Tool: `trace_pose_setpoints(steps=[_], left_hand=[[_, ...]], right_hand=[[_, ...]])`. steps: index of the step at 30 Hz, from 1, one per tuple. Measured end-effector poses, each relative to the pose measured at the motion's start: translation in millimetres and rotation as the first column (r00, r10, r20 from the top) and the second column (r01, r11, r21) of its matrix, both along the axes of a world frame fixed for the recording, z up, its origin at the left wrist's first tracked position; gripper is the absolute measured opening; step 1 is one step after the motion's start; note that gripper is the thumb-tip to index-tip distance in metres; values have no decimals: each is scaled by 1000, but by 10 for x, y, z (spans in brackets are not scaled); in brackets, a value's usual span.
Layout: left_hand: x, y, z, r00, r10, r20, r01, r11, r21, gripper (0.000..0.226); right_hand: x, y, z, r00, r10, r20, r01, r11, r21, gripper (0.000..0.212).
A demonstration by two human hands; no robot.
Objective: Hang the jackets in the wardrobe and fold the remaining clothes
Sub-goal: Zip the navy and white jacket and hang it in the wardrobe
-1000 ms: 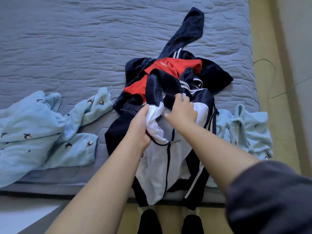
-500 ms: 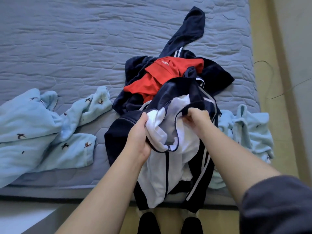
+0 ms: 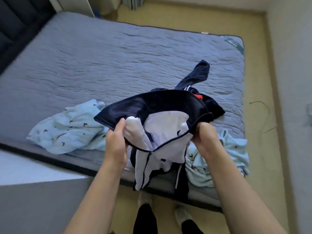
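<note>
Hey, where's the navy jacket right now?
In the head view the navy jacket is centre frame, gripped at its collar by the left hand and right hand over the bed's near edge, light blue clothes lying either side.

Jacket point(image 3: 157, 105) over bed point(image 3: 101, 56) edge, one garment point(image 3: 67, 132) left of it, second garment point(image 3: 233, 154) right, clothes pile point(image 3: 214, 108) behind
</note>
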State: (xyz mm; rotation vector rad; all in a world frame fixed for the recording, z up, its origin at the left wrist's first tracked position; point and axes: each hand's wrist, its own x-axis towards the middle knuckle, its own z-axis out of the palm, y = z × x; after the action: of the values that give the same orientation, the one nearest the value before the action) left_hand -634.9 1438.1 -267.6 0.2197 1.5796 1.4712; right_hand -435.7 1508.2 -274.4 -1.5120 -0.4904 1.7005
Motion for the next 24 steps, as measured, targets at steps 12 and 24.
trace_pose_setpoints(steps=[12,24], left_hand=[[561,-1891,1627,766,638,-73,-595,748,295,22],[900,-4097,2157,347,921,-177,-814,390,431,17]], right_hand=[[-469,-1185,1742,829,541,-143,-509,835,209,28],[-906,-3025,2360,461,874,-155,-847,486,215,24]])
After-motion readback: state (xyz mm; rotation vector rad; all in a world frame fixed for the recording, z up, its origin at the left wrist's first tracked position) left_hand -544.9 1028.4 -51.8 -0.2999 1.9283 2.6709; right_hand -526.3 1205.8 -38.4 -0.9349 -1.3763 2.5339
